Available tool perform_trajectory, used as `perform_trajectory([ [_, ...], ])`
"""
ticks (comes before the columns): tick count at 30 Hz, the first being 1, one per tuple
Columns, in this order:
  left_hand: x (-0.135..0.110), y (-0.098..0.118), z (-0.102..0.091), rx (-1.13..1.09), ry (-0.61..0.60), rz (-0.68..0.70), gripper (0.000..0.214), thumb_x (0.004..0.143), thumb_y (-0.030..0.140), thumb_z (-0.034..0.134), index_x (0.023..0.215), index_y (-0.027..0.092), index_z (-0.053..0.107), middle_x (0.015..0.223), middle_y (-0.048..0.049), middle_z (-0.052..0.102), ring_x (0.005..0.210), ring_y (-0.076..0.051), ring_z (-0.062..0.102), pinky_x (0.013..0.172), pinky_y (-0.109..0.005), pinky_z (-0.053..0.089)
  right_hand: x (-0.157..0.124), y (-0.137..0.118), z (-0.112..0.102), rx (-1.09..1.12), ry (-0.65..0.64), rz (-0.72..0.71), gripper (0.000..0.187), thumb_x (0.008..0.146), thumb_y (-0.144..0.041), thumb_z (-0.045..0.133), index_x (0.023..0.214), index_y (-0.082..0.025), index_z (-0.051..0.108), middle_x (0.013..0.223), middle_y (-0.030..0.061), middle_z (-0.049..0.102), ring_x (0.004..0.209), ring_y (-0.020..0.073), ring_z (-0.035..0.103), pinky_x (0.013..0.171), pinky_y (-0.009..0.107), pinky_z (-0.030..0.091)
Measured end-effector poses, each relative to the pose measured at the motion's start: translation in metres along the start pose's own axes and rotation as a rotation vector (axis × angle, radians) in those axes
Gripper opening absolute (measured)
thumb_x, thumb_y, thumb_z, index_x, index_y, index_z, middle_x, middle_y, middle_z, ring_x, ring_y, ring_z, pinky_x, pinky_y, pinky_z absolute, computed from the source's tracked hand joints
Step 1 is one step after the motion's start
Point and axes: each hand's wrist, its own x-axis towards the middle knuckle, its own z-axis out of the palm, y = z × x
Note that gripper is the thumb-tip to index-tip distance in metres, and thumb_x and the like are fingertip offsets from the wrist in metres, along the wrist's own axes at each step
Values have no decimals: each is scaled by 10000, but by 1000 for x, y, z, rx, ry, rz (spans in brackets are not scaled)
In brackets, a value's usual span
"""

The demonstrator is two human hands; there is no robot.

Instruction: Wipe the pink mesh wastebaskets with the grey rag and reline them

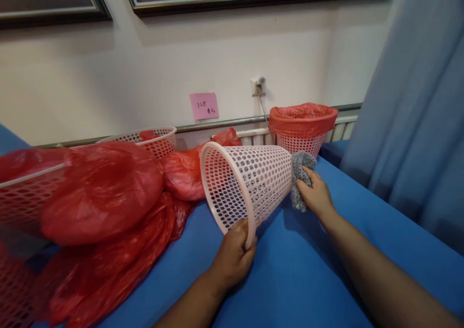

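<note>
A pale pink perforated plastic wastebasket (266, 173) lies tilted on its side above the blue surface, its mouth facing left toward me. My left hand (235, 253) grips its rim at the lower edge, fingers hooked inside. A fluffy grey cloth (300, 203) is pressed against the basket's base by my right hand (316, 192), whose fingers are closed on it. Just behind the base stands another basket (300, 141), upright, lined with a red plastic bag (303, 120) folded over its rim.
Red plastic bags (105, 192) heap on the left, among more perforated baskets (165, 141). Everything rests on a blue-covered surface (290, 279). A blue curtain (413, 125) hangs at right. On the wall are a pink note (204, 106), an outlet (258, 87) and dark frames (253, 3).
</note>
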Motion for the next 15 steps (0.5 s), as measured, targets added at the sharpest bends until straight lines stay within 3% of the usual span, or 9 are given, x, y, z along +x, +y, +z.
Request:
perform_trajectory([
  [3,2,1,1,43,-60,-5,598,819,66,535,1397,208,591,1330,-126,658,1245,-307,594,1122,-518,462,-30,-28,-4,30,-10,-332,517,855,-300,551,1357,-192,599,1407,154,569,1311,313,564,1110,517,474],
  [6,4,5,0,40,-96,-20,644,801,30,507,1413,215,575,1322,-119,657,1224,-294,593,1098,-490,482,-68,-65,-12,123,-148,-750,578,845,-218,582,1420,-242,532,1475,138,496,1298,295,579,1021,457,553],
  [8,6,6,-1,25,-110,-25,660,800,21,508,1426,224,563,1338,-109,651,1200,-279,601,1085,-467,495,-80,-77,-16,196,-221,-897,602,831,-193,587,1428,-234,517,1464,147,487,1230,282,620,949,423,590],
  [11,8,5,-2,22,-94,-26,657,833,17,469,1447,237,542,1356,-96,648,1208,-265,602,1108,-477,479,-67,-68,-13,163,-181,-797,543,827,-180,580,1368,-221,575,1395,143,539,1181,272,643,940,408,590],
  [15,9,2,-3,28,-90,-23,699,842,1,427,1490,257,494,1421,-75,620,1269,-253,582,1147,-488,453,-15,-15,-3,16,14,-288,471,825,-264,563,1282,-194,650,1328,133,616,1238,299,609,1081,486,500],
])
